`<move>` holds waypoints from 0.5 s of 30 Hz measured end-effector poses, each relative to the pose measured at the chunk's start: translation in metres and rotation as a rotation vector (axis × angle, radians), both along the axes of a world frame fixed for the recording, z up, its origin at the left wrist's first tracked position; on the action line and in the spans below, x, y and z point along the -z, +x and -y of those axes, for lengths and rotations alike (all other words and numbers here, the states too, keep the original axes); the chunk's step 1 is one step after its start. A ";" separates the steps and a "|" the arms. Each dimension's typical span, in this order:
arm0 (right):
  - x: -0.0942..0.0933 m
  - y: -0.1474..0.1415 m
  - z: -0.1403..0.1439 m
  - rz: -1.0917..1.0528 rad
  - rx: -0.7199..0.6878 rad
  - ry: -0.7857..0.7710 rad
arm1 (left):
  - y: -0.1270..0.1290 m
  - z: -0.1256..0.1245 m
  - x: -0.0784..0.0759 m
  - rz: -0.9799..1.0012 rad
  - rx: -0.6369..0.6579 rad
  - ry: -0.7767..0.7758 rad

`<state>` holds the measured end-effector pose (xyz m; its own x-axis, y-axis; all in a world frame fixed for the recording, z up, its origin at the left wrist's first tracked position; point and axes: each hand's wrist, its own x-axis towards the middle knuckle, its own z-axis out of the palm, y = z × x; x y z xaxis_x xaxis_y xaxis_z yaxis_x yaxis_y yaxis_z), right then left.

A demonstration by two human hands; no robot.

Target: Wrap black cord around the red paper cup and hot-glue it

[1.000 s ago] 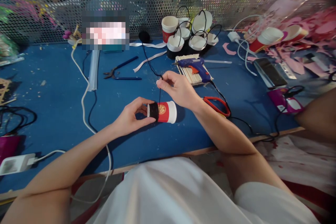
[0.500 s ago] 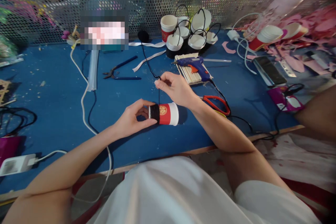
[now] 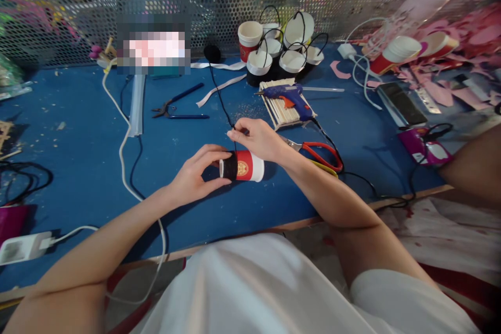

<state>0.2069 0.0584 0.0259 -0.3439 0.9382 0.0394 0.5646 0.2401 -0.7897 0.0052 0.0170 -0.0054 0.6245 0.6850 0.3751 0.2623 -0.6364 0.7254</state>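
Note:
A small red paper cup [image 3: 246,165] with a white rim lies on its side above the blue table [image 3: 78,135]; its base end is wound with black cord. My left hand [image 3: 195,175] grips the cup at that black end. My right hand [image 3: 256,138] sits just above the cup and pinches a thin black cord [image 3: 219,91] that runs back to a black spool [image 3: 212,53] near the mesh wall.
Finished cups with black cord handles [image 3: 282,49] stand at the back. A blue glue gun [image 3: 291,96] rests on wooden sticks, red scissors [image 3: 319,151] lie right of my hand, pliers [image 3: 176,107] left. A phone [image 3: 401,104], cables and pink paper scraps crowd the right side.
My right hand has come down and toward the cup, shortening the stretch of cord between fingers and cup. The cup shifted slightly in my left hand.

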 end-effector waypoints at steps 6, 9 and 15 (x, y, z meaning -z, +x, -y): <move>0.008 -0.004 0.000 0.084 -0.015 0.017 | 0.000 -0.003 -0.002 -0.133 -0.017 0.114; 0.009 -0.006 0.002 0.102 -0.009 0.010 | -0.001 -0.004 -0.002 -0.139 -0.023 0.124; 0.010 -0.007 0.003 0.118 0.006 0.010 | -0.002 -0.004 0.001 -0.107 -0.022 0.009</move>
<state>0.1998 0.0552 0.0163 -0.3406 0.9402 0.0078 0.6553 0.2433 -0.7151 0.0035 0.0206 -0.0060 0.6460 0.6960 0.3134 0.3521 -0.6360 0.6867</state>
